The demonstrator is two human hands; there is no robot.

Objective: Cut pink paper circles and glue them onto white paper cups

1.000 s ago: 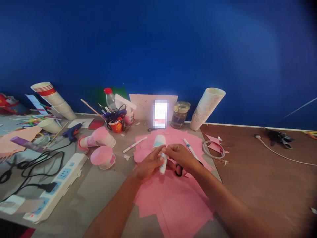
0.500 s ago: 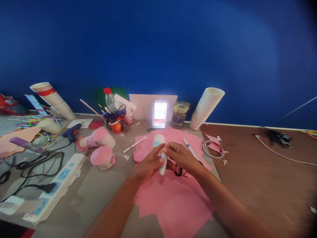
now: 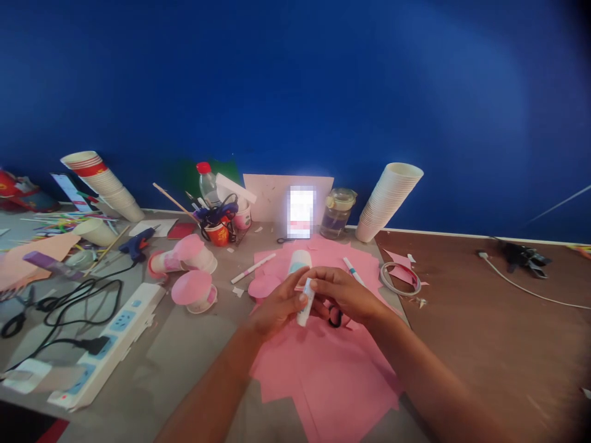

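A small white glue stick (image 3: pixel 305 304) is tilted between my two hands above the pink paper sheets (image 3: pixel 341 381). My left hand (image 3: pixel 279 311) wraps its fingers and thumb round the lower part of the stick. From the other side my right hand (image 3: pixel 344 292) has its fingertips closed at the stick's upper end. A black scissor handle (image 3: pixel 335 316) shows under my right hand; the blades are hidden. Just behind my hands a white paper cup (image 3: pixel 300 261) lies on the paper, beside a round pink cutout (image 3: pixel 265 286).
Pink-topped paper cups (image 3: pixel 192 288), a glue gun (image 3: pixel 137 243) and a power strip (image 3: pixel 108 344) with black cables lie left. Along the back stand a lit phone (image 3: pixel 301 212), a glass jar (image 3: pixel 337 213) and a cup stack (image 3: pixel 390 200). A tape roll (image 3: pixel 399 279) lies right; two markers (image 3: pixel 253 268) flank the paper.
The view has shifted slightly left. My right fingertips have slid a little off the glue stick's upper end, so more of it shows. My left hand keeps its hold.
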